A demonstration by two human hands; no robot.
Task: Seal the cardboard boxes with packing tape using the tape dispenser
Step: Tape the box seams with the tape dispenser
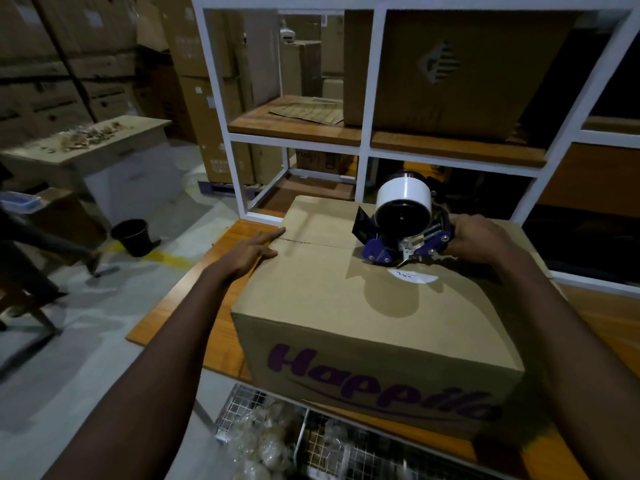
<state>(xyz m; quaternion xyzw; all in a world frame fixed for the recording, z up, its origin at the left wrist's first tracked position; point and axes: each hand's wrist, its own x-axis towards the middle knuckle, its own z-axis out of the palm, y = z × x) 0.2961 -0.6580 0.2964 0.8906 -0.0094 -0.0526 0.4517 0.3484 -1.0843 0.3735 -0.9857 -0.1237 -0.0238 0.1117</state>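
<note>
Box: a closed cardboard box [363,306] with purple lettering sits on a wooden table [221,244], its top seam visible on the left.
Dispenser: a blue tape dispenser [403,233] with a white roll rests on the box top, over the seam.
Right hand [479,239]: wrapped around the dispenser's handle.
Left hand [252,249]: flat, fingers straight, on the box's left edge.
Behind: a white shelf frame [363,147] holding cartons.
Floor, left: a black bucket [133,237].
Foreground: a wire basket [242,407].

A black bucket [132,237] stands on the floor near white shelving [363,140].
</note>
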